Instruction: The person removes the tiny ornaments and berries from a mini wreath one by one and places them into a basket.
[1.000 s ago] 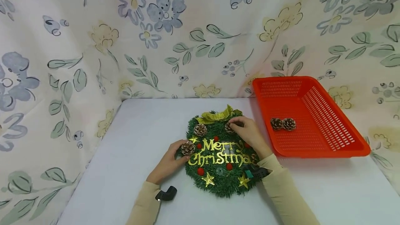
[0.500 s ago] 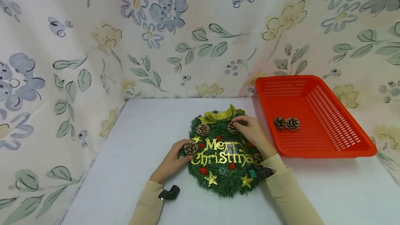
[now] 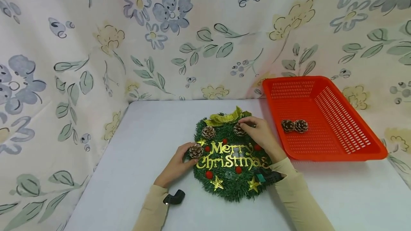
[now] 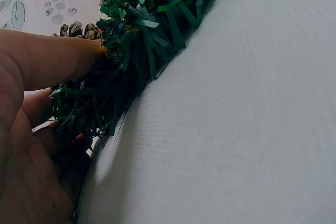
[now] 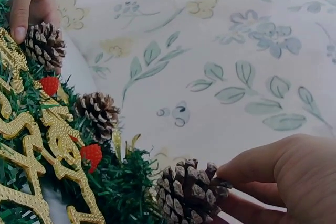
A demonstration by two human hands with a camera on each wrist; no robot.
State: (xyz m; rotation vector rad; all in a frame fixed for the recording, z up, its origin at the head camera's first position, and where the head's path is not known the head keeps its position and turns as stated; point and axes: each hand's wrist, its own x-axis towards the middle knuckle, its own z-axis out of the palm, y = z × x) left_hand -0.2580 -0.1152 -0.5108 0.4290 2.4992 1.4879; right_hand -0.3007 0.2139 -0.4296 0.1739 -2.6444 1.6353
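A green tinsel wreath (image 3: 231, 191) lies on the white table, with gold "Merry Christmas" lettering (image 3: 226, 163), red balls and gold stars on it. My left hand (image 3: 179, 161) grips its left edge beside a pine cone (image 3: 196, 151); in the left wrist view the thumb (image 4: 63, 59) is over the tinsel and other fingers are below. At the upper right of the wreath, my right hand (image 3: 260, 134) pinches a snow-tipped pine cone (image 5: 189, 192) between thumb and fingers. Another pine cone (image 3: 208, 132) sits at the wreath's upper left, below the gold ribbon bow (image 3: 223, 118).
To the right stands a red perforated plastic basket (image 3: 334, 157) with two pine cones (image 3: 294, 126) in it. A flower-printed curtain (image 3: 205, 45) hangs behind the table (image 3: 138, 131). Small black devices (image 3: 174, 197) are strapped at both wrists.
The whole head view has shifted slightly. Both hands keep their holds, the left on the wreath and the right on the pine cone, with hardly any movement.
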